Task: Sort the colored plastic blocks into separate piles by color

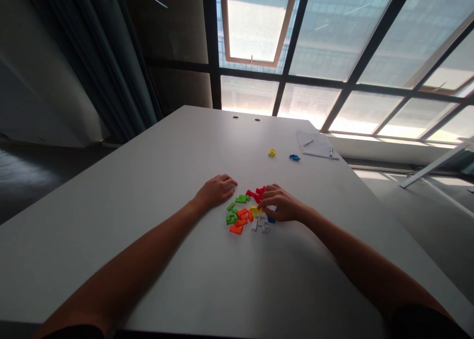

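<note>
Coloured pieces (253,211) lying in a loose cluster on a white table (203,146)

Small, chunky pieces are sitting close together before a person, between two bare hands. Green pieces (241,199) are filling the left side, orange pieces (243,213) the near left, red pieces (254,196) the far side and pale grey pieces (263,224) the near right. Some blue (271,219) is showing under the right hand (279,203).

The hands are resting apart. The right one is arching over the yellow pieces in the middle, its fingers curling; whether it is pinching one cannot be told. The left hand (217,189) is lying palm down beside the green ones, with nothing showing in it.

The pieces are looking like light, stiff plastic, probably tough and slightly slick. Pinching one across its narrow sides, between thumb and fingertip, is seeming the surest hold, as close neighbours could get nudged.

They are sharing no single direction. The nearest orange piece (236,229) is running mostly left to right; the leftmost pale grey piece (255,225) is pointing away from the person. Fingers are partly covering the yellow pieces, hiding their long axes.
</note>
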A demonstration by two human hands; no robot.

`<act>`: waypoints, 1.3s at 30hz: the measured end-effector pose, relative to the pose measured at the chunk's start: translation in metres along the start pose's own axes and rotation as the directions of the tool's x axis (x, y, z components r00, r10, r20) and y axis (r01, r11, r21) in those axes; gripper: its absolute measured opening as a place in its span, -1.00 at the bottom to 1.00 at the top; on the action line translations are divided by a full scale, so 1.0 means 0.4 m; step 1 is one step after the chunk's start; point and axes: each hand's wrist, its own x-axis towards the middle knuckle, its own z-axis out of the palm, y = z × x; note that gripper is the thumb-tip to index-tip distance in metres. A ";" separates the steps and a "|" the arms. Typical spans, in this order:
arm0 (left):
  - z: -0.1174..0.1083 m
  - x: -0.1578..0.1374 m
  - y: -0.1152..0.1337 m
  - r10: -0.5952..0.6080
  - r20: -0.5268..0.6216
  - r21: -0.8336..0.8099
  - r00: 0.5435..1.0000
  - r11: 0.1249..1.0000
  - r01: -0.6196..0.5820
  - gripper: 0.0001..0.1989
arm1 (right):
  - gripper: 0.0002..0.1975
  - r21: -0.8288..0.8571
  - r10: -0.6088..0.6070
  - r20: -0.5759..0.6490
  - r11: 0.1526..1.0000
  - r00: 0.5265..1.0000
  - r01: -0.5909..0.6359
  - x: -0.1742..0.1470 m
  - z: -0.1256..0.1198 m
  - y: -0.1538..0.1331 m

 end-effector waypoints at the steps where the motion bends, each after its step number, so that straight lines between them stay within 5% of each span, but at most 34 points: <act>1: 0.000 0.001 0.000 0.000 0.004 -0.001 1.000 1.000 0.000 -0.69 | -0.81 -0.014 0.011 0.027 1.000 1.000 -0.010 0.001 -0.005 -0.003; 7: 0.004 0.003 -0.003 -0.006 0.006 -0.001 1.000 1.000 0.006 -0.69 | -0.79 -0.019 0.139 0.190 0.990 0.972 -0.138 -0.014 -0.058 0.021; 12: 0.002 0.003 -0.002 -0.014 0.006 0.001 1.000 1.000 0.014 -0.69 | -0.81 -0.059 0.350 0.234 0.936 0.907 -0.346 -0.056 -0.110 0.109; 17: 0.000 0.004 0.002 -0.022 0.007 0.007 1.000 1.000 0.022 -0.70 | -0.70 -0.160 0.605 0.045 0.790 0.795 -0.592 -0.117 -0.122 0.221; 22: -0.002 0.005 0.004 -0.029 0.009 0.007 1.000 1.000 0.029 -0.70 | -0.64 -0.201 0.643 -0.139 0.726 0.753 -0.657 -0.132 -0.089 0.300; 29: 0.001 0.005 0.004 -0.024 -0.003 0.004 1.000 1.000 0.024 -0.70 | -0.70 -0.219 0.689 -0.368 0.589 0.625 -0.778 -0.025 -0.039 0.392; 35: -0.002 0.003 0.006 -0.029 0.003 0.007 1.000 1.000 0.029 -0.70 | -0.64 -0.190 0.778 -0.442 0.406 0.447 -0.894 0.065 -0.024 0.458; 39: -0.004 0.003 0.009 -0.032 0.014 -0.002 0.999 0.999 0.032 -0.70 | -0.60 -0.155 0.768 -0.467 0.417 0.439 -0.895 0.082 -0.020 0.481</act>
